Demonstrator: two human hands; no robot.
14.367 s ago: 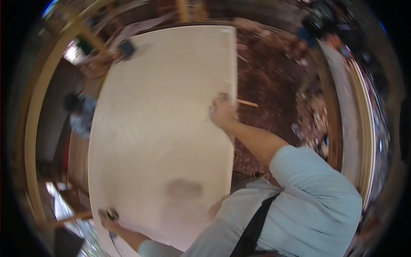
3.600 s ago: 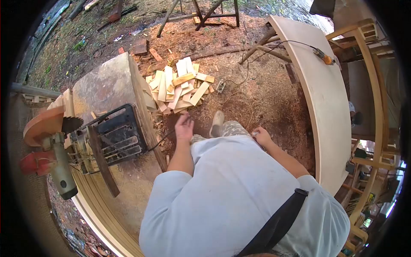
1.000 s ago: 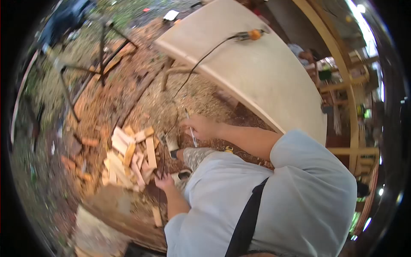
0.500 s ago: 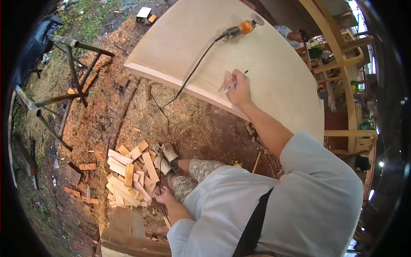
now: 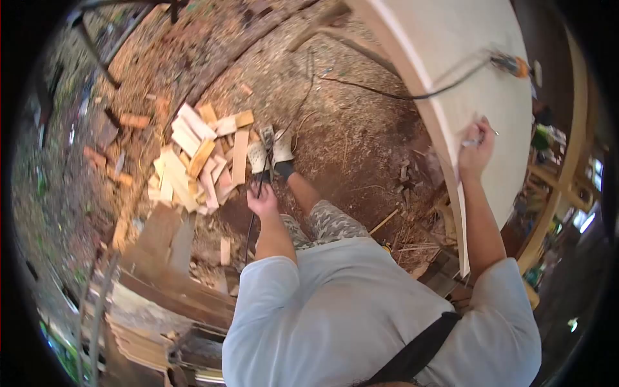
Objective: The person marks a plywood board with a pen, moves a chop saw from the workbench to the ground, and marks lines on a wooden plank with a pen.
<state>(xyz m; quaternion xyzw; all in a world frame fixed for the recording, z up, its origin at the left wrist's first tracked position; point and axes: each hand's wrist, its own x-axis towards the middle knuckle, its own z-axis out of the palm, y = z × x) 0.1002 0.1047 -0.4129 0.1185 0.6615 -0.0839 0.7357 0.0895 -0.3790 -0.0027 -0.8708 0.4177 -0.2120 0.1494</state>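
My left hand (image 5: 263, 200) is closed around a black cable (image 5: 251, 233) that runs down past my leg. Over the near edge of the pale wooden panel (image 5: 487, 29), my right hand (image 5: 475, 152) grips a slim pen (image 5: 477, 139), its tip pointing right; the fingers are slightly blurred. An orange and black power tool with a disc (image 5: 512, 65) lies on the panel beyond my right hand, and its cord hangs over the panel's edge to the ground.
A heap of cut wood blocks (image 5: 193, 158) lies left of my shoes (image 5: 271, 155). Wooden boards (image 5: 155, 242) are at lower left. A branch-like support (image 5: 361, 45) stands by the panel. Metal legs (image 5: 93, 48) show at upper left, and wooden framing (image 5: 574, 129) at right.
My view has turned, so the panel now sits farther right. My right hand, over the panel's middle half a second ago, is now nearer its edge. The cable is still in my left hand.
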